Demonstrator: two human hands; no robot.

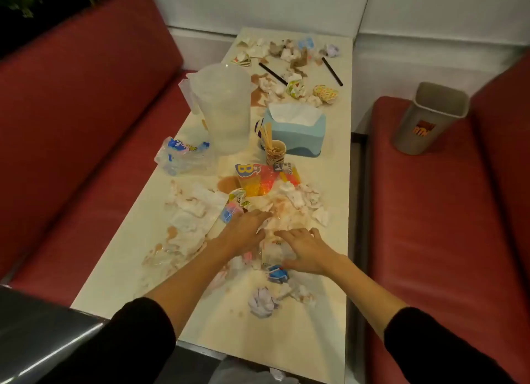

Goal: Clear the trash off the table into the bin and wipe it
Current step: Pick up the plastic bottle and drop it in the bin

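Observation:
A long cream table (315,335) is littered with crumpled tissues, wrappers and brown spills. My left hand (243,231) and my right hand (307,249) lie side by side on a pile of stained tissues and clear plastic (275,240) in the near middle, fingers spread over it. A crumpled white paper ball (262,302) and a blue wrapper (277,273) sit just in front of my hands. A colourful snack packet (258,180) lies beyond them. A grey bin (430,117) stands on the red seat to the right.
A clear plastic jug (226,108), a blue tissue box (295,131), a cup of wooden sticks (275,151) and a crushed water bottle (183,157) stand mid-table. More trash and two black straws (332,71) lie at the far end. Red benches (71,125) flank both sides.

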